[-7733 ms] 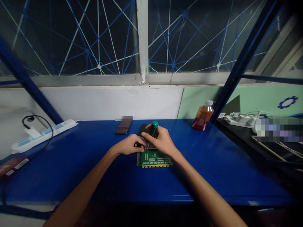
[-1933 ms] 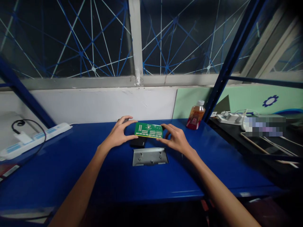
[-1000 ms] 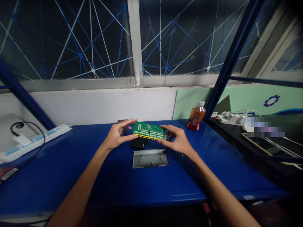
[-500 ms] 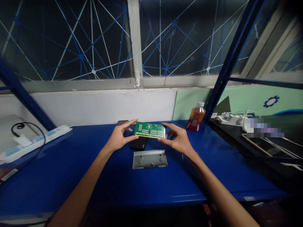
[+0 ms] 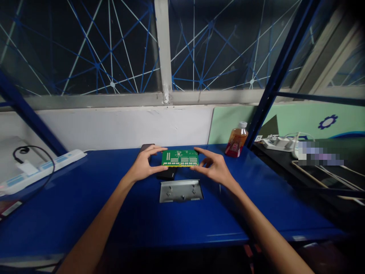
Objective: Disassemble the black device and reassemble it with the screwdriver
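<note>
A green circuit board (image 5: 180, 157) is held up between both hands, above the blue table (image 5: 137, 220). My left hand (image 5: 144, 163) grips its left end with the thumb at the lower edge and fingers along the upper corner. At the opposite end, my right hand (image 5: 213, 165) pinches the board the same way. Below it, a grey shallow cover (image 5: 181, 191) lies on the table with its inner side up, showing small posts. Behind and partly under the board, a black flat case (image 5: 167, 174) is mostly hidden.
A dark flat object (image 5: 148, 146) lies behind my left hand. At the back right stands a drink bottle (image 5: 237, 140). A white power strip (image 5: 42, 171) with a black cable is at the left. More cables and a white socket strip (image 5: 281, 144) sit on the right.
The circuit board has tilted slightly: its right end has levelled with the left and its face is turned a little differently. Both hands keep their grip.
</note>
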A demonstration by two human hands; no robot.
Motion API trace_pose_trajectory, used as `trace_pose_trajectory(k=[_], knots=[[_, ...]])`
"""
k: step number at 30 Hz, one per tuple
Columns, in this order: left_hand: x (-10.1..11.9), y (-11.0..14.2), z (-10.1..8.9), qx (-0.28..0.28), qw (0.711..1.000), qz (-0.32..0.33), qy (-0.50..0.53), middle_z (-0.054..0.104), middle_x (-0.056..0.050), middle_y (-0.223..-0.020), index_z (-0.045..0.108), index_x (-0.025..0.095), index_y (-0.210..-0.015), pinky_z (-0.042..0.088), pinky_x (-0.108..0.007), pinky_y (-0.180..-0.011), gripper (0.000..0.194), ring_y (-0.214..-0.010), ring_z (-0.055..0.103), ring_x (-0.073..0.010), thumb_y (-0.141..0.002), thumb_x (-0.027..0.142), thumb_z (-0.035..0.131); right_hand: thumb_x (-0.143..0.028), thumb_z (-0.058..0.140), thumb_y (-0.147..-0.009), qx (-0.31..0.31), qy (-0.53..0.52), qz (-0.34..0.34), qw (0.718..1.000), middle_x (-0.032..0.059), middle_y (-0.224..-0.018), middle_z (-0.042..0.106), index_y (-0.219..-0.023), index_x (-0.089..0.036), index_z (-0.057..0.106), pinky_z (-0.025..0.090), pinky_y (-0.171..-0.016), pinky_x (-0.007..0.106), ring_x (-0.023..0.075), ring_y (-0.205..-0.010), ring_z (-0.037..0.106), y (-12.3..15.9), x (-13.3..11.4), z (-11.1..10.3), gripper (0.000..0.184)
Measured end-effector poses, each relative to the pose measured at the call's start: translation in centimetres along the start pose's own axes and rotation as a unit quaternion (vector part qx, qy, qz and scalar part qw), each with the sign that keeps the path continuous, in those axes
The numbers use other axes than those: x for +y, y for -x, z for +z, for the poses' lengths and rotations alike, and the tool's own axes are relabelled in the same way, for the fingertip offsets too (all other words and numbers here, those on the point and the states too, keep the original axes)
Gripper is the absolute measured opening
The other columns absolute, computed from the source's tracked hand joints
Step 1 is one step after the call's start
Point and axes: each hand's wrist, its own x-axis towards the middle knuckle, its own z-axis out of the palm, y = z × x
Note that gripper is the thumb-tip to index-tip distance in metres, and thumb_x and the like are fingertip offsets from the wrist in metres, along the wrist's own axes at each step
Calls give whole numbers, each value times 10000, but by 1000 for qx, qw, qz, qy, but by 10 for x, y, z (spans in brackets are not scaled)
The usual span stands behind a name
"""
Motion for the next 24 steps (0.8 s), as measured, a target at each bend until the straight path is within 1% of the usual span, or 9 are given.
trace_pose_trajectory(k=[4,6,7,9,11,14,16,20,24], knots=[[2,0,-4,-3,999,-9,45,585,-103,-1222,654,240,-1192,512,-440,-890,497,-1037,611,-257,-726,371,766,-470,765,-707,-16,-21,34,999,-3,-596,655,-1264,-177,605,496,-516,277,163,-524,617,0,-4,-2,649],[1,1,-4,1,998,-14,58,598,-100,-1215,662,237,-1181,511,-430,-893,470,-1041,615,-256,-741,368,759,-477,746,-727,-23,-49,44,998,15,-702,683,-1244,-203,606,494,-497,271,148,-503,613,0,-6,-2,602],[0,1,-3,4,998,-15,60,612,-95,-1198,670,237,-1167,510,-427,-895,444,-1036,620,-253,-751,368,752,-479,735,-737,-26,-67,48,996,34,-814,697,-1242,-222,594,492,-479,266,133,-488,610,0,-7,-2,584],[-1,0,-1,10,998,-17,56,647,-81,-1150,693,238,-1120,506,-422,-897,367,-1012,633,-245,-781,373,728,-485,709,-760,-27,-104,59,992,65,-1027,668,-1240,-252,561,480,-431,252,102,-453,596,0,-7,-2,553],[0,0,2,16,999,-20,45,678,-69,-1106,713,238,-1070,502,-414,-896,288,-991,644,-237,-819,377,689,-493,670,-794,-24,-126,71,989,60,-1063,636,-1210,-257,540,457,-390,236,82,-422,575,0,-6,-1,495],[4,1,8,30,999,-25,28,717,-54,-1044,736,227,-991,498,-380,-882,220,-966,659,-228,-859,376,641,-507,603,-846,-8,-137,76,988,12,-894,630,-1098,-231,550,425,-361,219,74,-388,539,0,-3,1,377],[8,1,12,41,999,-26,25,735,-49,-988,744,208,-933,498,-343,-848,222,-923,672,-219,-873,384,622,-519,572,-865,0,-137,79,987,-10,-785,616,-1008,-214,565,415,-358,213,81,-386,533,0,-1,1,337],[13,-1,19,58,997,-44,13,749,-43,-817,739,168,-760,487,-279,-744,332,-783,687,-197,-898,418,568,-543,525,-889,1,-141,91,986,-32,-635,580,-860,-197,569,419,-384,217,104,-391,558,0,-1,2,350],[14,-1,23,56,993,-99,17,731,-30,-643,712,164,-606,488,-245,-709,468,-667,693,-176,-922,446,512,-544,447,-929,-23,-147,96,984,-39,-531,552,-695,-198,492,408,-397,218,127,-384,588,1,-2,4,421]])
